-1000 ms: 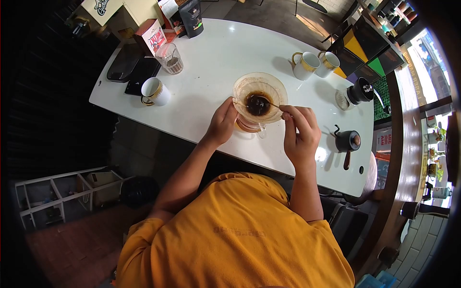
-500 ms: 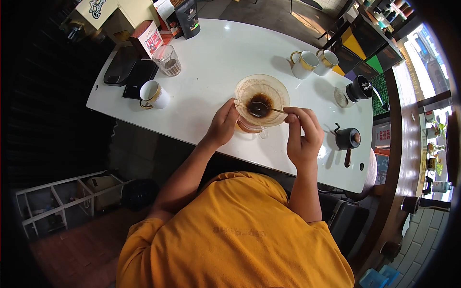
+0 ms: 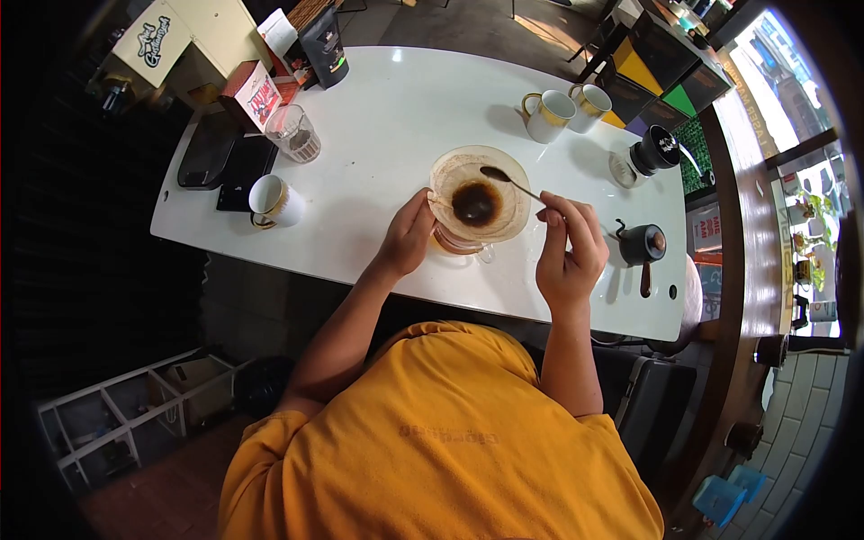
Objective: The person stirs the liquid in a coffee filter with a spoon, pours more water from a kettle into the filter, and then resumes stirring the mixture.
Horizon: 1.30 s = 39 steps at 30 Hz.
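A cone-shaped coffee dripper with a paper filter [image 3: 445, 180] sits over a glass server [image 3: 457, 243] near the table's front edge. Dark wet coffee [image 3: 476, 204] lies in the bottom of the filter. My left hand [image 3: 407, 236] is closed on the dripper's left side, its fingertips at the rim. My right hand [image 3: 573, 247] pinches the handle of a small spoon [image 3: 513, 183] between thumb and fingers. The spoon's dark bowl is raised above the back part of the filter, apart from the coffee.
On the white table [image 3: 396, 117] stand a white mug [image 3: 277, 202], a ribbed glass [image 3: 294, 135] and a black scale [image 3: 245, 171] at left. Two gold-handled mugs [image 3: 549, 117], a hand grinder [image 3: 655, 151] and a black kettle [image 3: 641, 244] are at right.
My right hand has lifted the spoon out of the coffee to above the filter's back part. My left hand still holds the dripper. The view has shifted slightly.
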{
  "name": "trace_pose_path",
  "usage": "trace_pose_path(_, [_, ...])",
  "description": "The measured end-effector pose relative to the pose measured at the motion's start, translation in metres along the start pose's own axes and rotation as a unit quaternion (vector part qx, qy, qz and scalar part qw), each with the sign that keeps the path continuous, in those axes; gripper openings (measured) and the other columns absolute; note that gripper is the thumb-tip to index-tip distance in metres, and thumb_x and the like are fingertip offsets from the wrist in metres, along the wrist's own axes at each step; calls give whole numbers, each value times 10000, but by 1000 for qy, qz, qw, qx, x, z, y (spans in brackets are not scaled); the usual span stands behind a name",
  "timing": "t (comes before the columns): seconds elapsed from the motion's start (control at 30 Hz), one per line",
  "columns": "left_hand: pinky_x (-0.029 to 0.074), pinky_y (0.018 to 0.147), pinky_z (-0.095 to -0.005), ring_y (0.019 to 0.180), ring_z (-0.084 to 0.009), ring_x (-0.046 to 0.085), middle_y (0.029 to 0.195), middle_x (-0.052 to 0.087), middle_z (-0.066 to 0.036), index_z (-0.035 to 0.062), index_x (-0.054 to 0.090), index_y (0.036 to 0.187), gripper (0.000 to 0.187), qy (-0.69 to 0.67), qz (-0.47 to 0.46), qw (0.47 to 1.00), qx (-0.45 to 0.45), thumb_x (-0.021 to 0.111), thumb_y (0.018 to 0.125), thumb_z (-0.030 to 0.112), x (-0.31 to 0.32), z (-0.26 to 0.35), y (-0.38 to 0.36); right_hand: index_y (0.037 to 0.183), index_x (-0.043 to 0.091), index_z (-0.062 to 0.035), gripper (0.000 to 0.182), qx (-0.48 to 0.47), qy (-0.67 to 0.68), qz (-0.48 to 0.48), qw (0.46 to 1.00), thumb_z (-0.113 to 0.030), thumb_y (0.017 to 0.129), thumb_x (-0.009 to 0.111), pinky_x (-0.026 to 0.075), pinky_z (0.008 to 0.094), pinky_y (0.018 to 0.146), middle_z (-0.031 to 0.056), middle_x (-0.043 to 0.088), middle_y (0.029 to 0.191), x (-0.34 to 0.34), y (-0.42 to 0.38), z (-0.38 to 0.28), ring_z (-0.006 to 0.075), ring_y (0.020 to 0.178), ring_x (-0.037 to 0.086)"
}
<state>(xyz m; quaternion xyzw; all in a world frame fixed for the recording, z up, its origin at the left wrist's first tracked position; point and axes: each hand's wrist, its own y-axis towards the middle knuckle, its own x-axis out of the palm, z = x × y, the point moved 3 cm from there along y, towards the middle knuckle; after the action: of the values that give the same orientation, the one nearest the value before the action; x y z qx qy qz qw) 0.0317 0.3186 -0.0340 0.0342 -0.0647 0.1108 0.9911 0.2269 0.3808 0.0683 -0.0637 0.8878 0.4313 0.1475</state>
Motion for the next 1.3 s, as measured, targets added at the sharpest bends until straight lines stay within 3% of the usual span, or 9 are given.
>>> trace_pose_path(0.6, [437,855,-252,935,-93,522,1009,579,-60,-15,505,1143,318,32,2,999,1,295,1000,176,2,2,1,946,685,-39,222,-57,-52,-24,997,48,743,666,437,290,614,63,629,778,12,5,-7,198,679,551])
trace_pose_path(0.67, [322,617,-193,665,-45,342,756,429,51,44,537,1076,287,33,32,999,11,325,993,219,5,6,1,942,686,-39,222,-66,-49,-31,996,46,737,671,433,291,614,60,627,776,14,5,-9,196,676,547])
trace_pose_path(0.8, [322,615,-192,665,-44,343,753,430,51,44,537,1072,280,12,40,999,1,322,989,203,6,9,0,935,692,-47,227,-90,-25,-55,994,32,721,690,420,288,615,51,619,768,16,3,-13,188,676,540])
trace_pose_path(0.87, [433,862,-258,945,-99,524,1014,584,-65,-8,513,1131,314,25,13,1000,-13,295,995,173,3,5,0,935,692,-47,228,-95,-28,-45,994,32,721,690,419,288,612,50,619,768,14,4,-13,188,674,539])
trace_pose_path(1.1, [427,879,-256,972,-96,523,1038,583,-63,-7,511,1138,320,35,7,999,-9,293,1008,188,3,0,1,940,688,-48,235,-89,-40,-46,994,27,717,695,418,292,625,47,615,768,11,2,-5,189,679,539])
trace_pose_path(1.17, [314,616,-188,662,-45,336,755,416,52,41,527,1088,296,8,34,999,15,305,1008,220,7,5,1,941,689,-50,235,-97,-34,-52,993,23,717,697,416,294,626,45,613,769,13,3,-6,189,678,535])
trace_pose_path(1.2, [314,616,-188,662,-45,336,755,416,52,41,527,1088,296,9,34,999,16,305,1008,220,7,5,1,941,689,-52,235,-104,-28,-58,992,18,717,699,414,295,627,42,611,770,15,3,-7,190,678,531])
trace_pose_path(1.27, [422,892,-251,992,-93,519,1058,582,-60,-4,506,1168,332,3,19,1000,-7,285,1014,191,5,4,0,946,689,-54,238,-110,-23,-68,991,14,718,700,411,296,624,40,610,772,18,2,-10,190,674,525])
trace_pose_path(1.3, [422,892,-251,992,-93,519,1058,582,-60,-4,506,1168,332,3,20,1000,-6,285,1014,191,5,4,0,950,689,-57,240,-116,-19,-79,990,9,719,701,408,298,621,37,608,773,19,1,-10,190,669,519])
